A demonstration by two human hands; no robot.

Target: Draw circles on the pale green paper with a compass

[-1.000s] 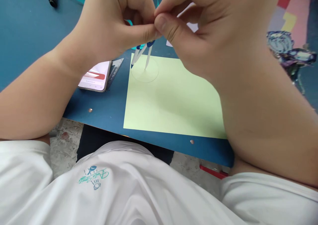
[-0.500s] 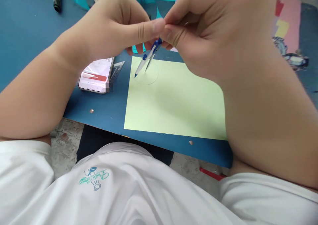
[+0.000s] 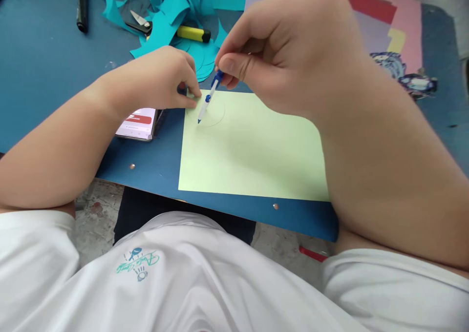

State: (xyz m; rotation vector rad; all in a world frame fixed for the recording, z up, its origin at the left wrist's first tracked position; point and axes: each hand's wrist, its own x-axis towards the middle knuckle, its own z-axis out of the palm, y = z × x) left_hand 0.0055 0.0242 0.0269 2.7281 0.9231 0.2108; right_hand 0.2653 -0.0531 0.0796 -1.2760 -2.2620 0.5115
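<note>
My right hand (image 3: 264, 73) pinches the top of a blue and white drawing compass (image 3: 205, 105) between thumb and fingers. The compass leans, its pen-like leg touching a pale green sheet of paper (image 3: 256, 151). A thin pencil circle shows on the sheet around the compass, partly covered by my left hand (image 3: 168, 78). That hand holds nothing; its fingertips lie apart on the sheet's upper left corner. Beyond the hands are teal paper scraps (image 3: 166, 22), with several teal paper discs (image 3: 203, 61) next to them.
A phone (image 3: 137, 124) lies left of the sheet, partly under my left wrist. Scissors (image 3: 141, 22) and a yellow cutter (image 3: 194, 33) lie among the scraps. A black marker (image 3: 82, 7) is at the back left. Coloured paper sheets (image 3: 406, 29) and a patterned pouch-like item (image 3: 417, 83) are at the right.
My left hand has let go of the compass top and come down onto the paper's corner. My right hand keeps the compass, which has turned so its pen leg points nearer to me.
</note>
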